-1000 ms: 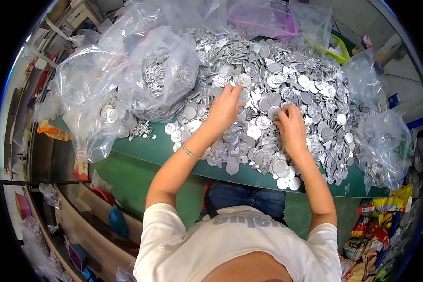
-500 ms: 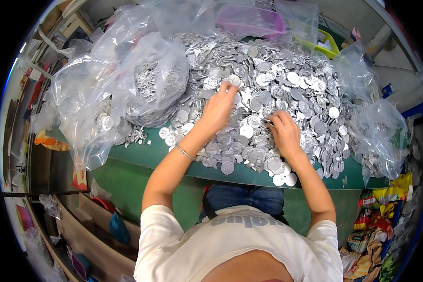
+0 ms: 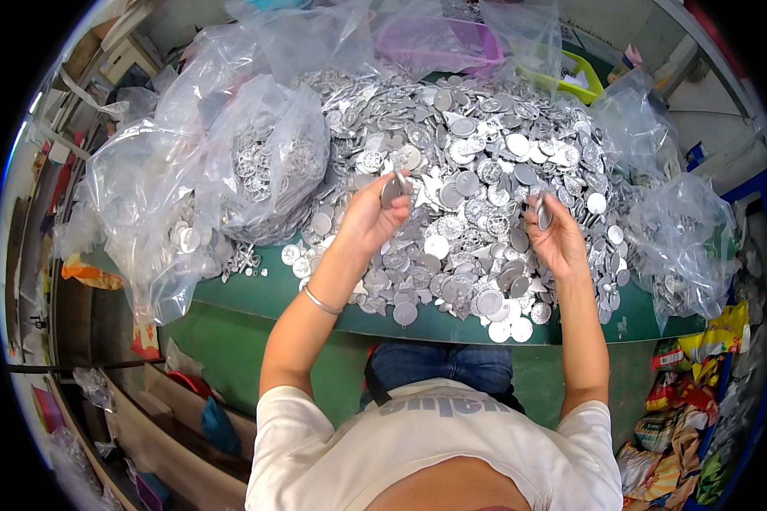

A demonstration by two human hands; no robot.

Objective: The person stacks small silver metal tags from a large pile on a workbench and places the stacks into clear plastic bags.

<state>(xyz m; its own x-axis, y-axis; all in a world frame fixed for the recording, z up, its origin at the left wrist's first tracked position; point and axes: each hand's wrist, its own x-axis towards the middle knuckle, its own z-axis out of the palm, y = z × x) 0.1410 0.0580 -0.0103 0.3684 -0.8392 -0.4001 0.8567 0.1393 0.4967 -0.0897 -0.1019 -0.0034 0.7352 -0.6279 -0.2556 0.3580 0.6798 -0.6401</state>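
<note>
Pinched between the fingertips of our left hand [image 3: 373, 220]: a round grey disc [image 3: 389, 192], tipped on edge. Our right hand [image 3: 561, 243] grips a second disc [image 3: 544, 215], also edge-up, fingers close together. Change since 0.5 s ago: our left hand is off the heap of silver pieces [image 3: 460, 196], disc in its grip; our right hand sits farther right, so we work wider apart. For the work, that means 2 discs held separate from the heap, which lies on the green table [image 3: 256, 294].
</note>
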